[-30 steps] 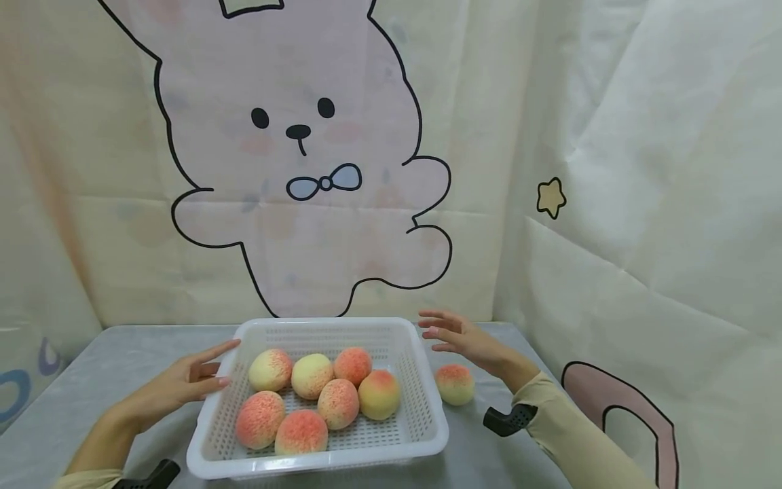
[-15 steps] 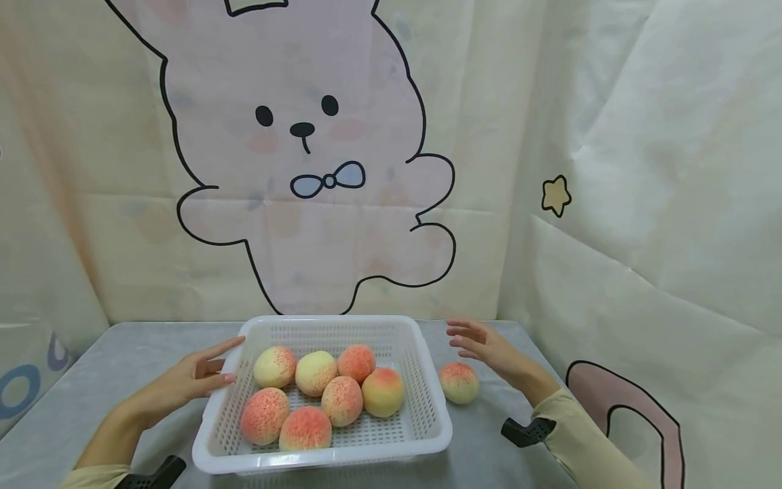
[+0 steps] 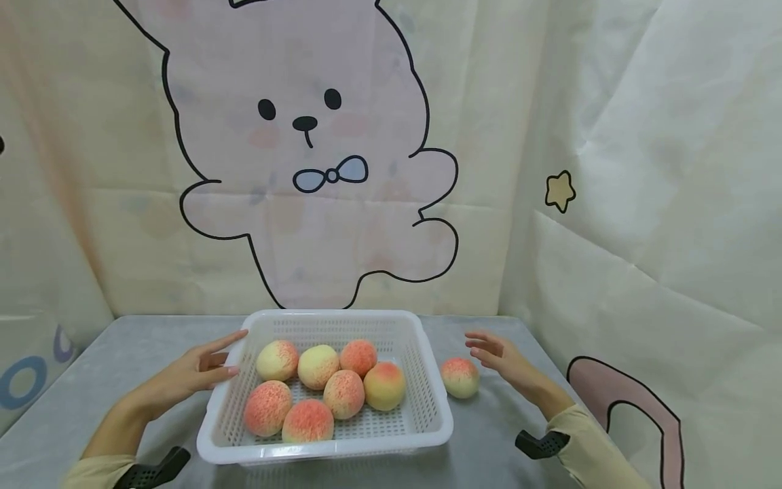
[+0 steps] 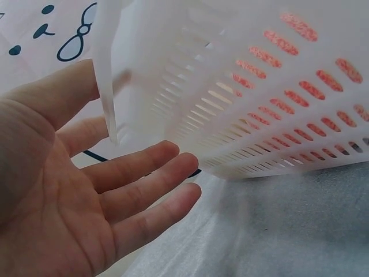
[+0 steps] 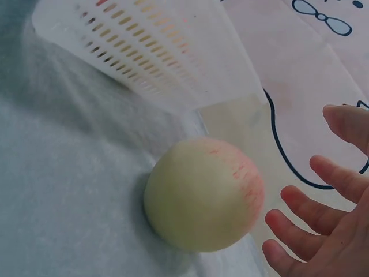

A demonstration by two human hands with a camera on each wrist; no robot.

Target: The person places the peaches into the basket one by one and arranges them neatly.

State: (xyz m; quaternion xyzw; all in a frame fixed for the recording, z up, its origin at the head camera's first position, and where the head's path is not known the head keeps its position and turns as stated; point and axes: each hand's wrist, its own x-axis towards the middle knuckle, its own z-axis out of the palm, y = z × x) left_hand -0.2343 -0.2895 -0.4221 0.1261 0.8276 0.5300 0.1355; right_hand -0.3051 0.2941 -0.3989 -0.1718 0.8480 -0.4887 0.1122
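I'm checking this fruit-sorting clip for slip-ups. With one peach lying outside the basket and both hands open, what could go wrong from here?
The loose peach lies on the table beside the basket; the open right hand is close but not touching, so a careless nudge might roll the round fruit away. The left hand only rests open against the basket's side, with no grip, so a bump could slide the basket. Seven peaches already sit crowded inside; a dropped one may bounce.

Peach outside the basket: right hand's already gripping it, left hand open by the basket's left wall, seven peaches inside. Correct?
Not quite. The right hand is not gripping the loose peach; its fingers are spread, close beside it but apart, as the right wrist view shows. The left hand is open by the white basket, with seven peaches inside.
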